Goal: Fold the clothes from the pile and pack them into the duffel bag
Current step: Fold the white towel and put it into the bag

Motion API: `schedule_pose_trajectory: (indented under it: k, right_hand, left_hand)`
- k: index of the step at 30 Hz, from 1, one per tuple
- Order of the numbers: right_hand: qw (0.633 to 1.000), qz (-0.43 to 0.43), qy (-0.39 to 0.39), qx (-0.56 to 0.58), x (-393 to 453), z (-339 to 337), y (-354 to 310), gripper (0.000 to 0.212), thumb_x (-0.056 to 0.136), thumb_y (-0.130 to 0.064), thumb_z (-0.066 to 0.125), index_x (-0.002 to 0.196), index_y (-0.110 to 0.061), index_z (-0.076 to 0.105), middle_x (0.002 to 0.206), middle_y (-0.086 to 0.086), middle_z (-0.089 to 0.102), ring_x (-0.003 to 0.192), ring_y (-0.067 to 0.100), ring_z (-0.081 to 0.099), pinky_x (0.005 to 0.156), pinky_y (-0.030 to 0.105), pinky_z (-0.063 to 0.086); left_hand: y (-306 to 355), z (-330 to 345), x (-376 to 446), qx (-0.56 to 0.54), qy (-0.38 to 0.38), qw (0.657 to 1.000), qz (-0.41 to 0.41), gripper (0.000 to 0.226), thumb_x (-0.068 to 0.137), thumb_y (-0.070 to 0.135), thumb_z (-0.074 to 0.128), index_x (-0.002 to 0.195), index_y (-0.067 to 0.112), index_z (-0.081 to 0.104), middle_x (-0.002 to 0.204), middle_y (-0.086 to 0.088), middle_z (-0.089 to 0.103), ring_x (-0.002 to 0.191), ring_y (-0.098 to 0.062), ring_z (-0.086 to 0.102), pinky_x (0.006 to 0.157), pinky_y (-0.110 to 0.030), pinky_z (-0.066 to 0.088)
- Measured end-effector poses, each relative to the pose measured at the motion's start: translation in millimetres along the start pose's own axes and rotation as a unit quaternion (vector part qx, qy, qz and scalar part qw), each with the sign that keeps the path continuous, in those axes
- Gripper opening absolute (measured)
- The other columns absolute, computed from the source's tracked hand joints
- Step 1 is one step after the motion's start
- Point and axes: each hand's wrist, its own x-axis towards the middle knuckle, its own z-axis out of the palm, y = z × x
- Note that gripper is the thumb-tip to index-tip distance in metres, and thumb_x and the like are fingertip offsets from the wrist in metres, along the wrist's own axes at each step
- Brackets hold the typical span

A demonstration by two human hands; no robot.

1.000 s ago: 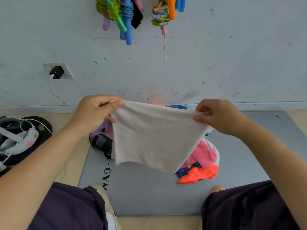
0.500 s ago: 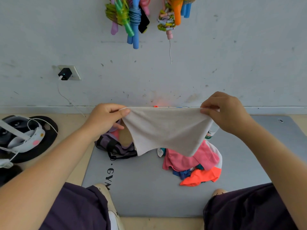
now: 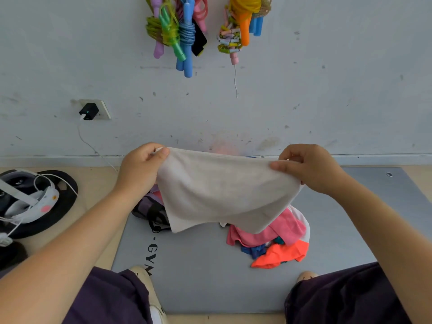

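Two hands up over the gym mat (image 3: 339,230), left hand (image 3: 140,169) and right hand (image 3: 311,169) each pinching a top corner of the white garment (image 3: 224,192). Hanging longer and fuller than half a second ago, when bunched up short between the fists; probably shaken out flat, ready for a first fold. Below it the clothes pile (image 3: 275,242) unfolded on the mat, purple duffel bag (image 3: 152,209) just left, mostly hidden.

Scuffed white wall (image 3: 327,90); jump ropes (image 3: 184,31) hung high; charger (image 3: 88,111) plugged in; grey mat (image 3: 210,277) on beige floor (image 3: 98,183).
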Motion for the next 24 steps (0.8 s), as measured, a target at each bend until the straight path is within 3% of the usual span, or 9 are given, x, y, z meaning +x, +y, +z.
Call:
schedule_pose_trajectory:
  k: [2,4,8,11,14,17,19,21,24]
  right_hand:
    - [0.999,-0.007,-0.036,0.036,-1.7,-2.7,0.3,0.014,0.084,-0.028,0.074,0.075,-0.019,0.068,0.071,0.009,0.064,0.061,0.013,0.052,0.060,0.023,0.044]
    - [0.995,-0.019,-0.068,0.064,-4.6,-5.3,0.7,0.011,0.087,-0.024,0.070,0.081,-0.016,0.068,0.078,0.013,0.064,0.072,0.015,0.052,0.070,0.029,0.042]
    - [0.964,0.013,-0.144,0.221,-9.0,-8.2,0.0,0.025,0.082,-0.036,0.067,0.084,-0.011,0.066,0.071,0.001,0.062,0.066,0.015,0.052,0.060,0.025,0.042]
    - [0.976,0.044,-0.061,0.203,-5.0,-8.0,2.1,0.024,0.083,-0.037,0.071,0.079,-0.013,0.069,0.069,0.002,0.061,0.058,0.014,0.052,0.052,0.024,0.040]
    - [0.986,0.069,0.005,0.151,-3.0,-2.7,3.6,0.011,0.088,-0.027,0.069,0.090,-0.016,0.068,0.069,0.010,0.059,0.047,0.019,0.051,0.049,0.029,0.043]
    - [0.979,0.040,-0.077,0.187,-10.6,5.6,-5.1,0.019,0.094,-0.009,0.060,0.110,-0.019,0.059,0.068,0.027,0.056,0.049,0.033,0.062,0.053,0.032,0.049]
    - [0.966,0.019,-0.144,0.215,-17.0,13.2,-14.9,0.018,0.096,-0.005,0.056,0.109,-0.016,0.059,0.072,0.032,0.057,0.053,0.034,0.067,0.049,0.026,0.050]
    - [0.957,0.012,-0.186,0.221,-23.1,24.3,-24.2,0.009,0.096,-0.007,0.058,0.101,-0.011,0.064,0.075,0.027,0.063,0.061,0.037,0.070,0.056,0.032,0.058]
    - [0.946,-0.002,-0.246,0.211,-32.7,40.6,-35.5,0.013,0.092,-0.003,0.063,0.103,-0.008,0.067,0.076,0.013,0.070,0.081,0.034,0.073,0.080,0.037,0.059]
  left_hand:
    - [-2.0,-1.9,0.8,0.021,-0.009,1.000,-0.006,0.018,0.097,0.030,0.056,0.089,0.023,0.070,0.081,0.004,0.067,0.076,-0.016,0.064,0.069,-0.035,0.056]
    - [-0.9,-4.3,1.5,-0.035,-0.044,0.998,-0.040,0.019,0.098,0.027,0.056,0.091,0.019,0.072,0.091,0.000,0.070,0.087,-0.018,0.067,0.070,-0.035,0.060]
    - [9.3,-9.3,1.0,-0.233,-0.152,0.957,-0.088,0.027,0.098,0.026,0.056,0.079,0.024,0.076,0.073,0.003,0.069,0.062,-0.013,0.065,0.047,-0.025,0.052]
    - [7.0,-11.8,3.9,-0.136,-0.083,0.985,-0.065,0.024,0.093,0.034,0.063,0.081,0.017,0.074,0.068,0.001,0.066,0.060,-0.010,0.060,0.051,-0.021,0.043]
    - [2.8,-9.3,5.2,0.013,-0.022,1.000,-0.007,0.038,0.088,0.036,0.069,0.076,0.000,0.064,0.067,-0.018,0.056,0.062,-0.016,0.050,0.062,-0.029,0.038]
    - [11.7,-0.7,-0.9,-0.013,-0.045,0.998,-0.031,0.032,0.087,0.036,0.070,0.075,0.007,0.069,0.065,-0.012,0.058,0.053,-0.012,0.055,0.054,-0.027,0.048]
    - [19.3,9.8,-7.6,-0.075,-0.083,0.992,-0.064,0.020,0.087,0.030,0.072,0.077,0.012,0.074,0.078,-0.014,0.068,0.060,-0.014,0.062,0.053,-0.024,0.054]
    - [27.2,21.0,-14.8,-0.103,-0.108,0.986,-0.080,0.017,0.087,0.025,0.073,0.081,0.010,0.074,0.082,-0.020,0.066,0.062,-0.015,0.065,0.053,-0.023,0.053]
    - [40.0,37.4,-26.2,-0.128,-0.125,0.980,-0.082,0.017,0.088,0.016,0.071,0.089,0.000,0.070,0.079,-0.014,0.058,0.067,-0.021,0.065,0.053,-0.018,0.050]
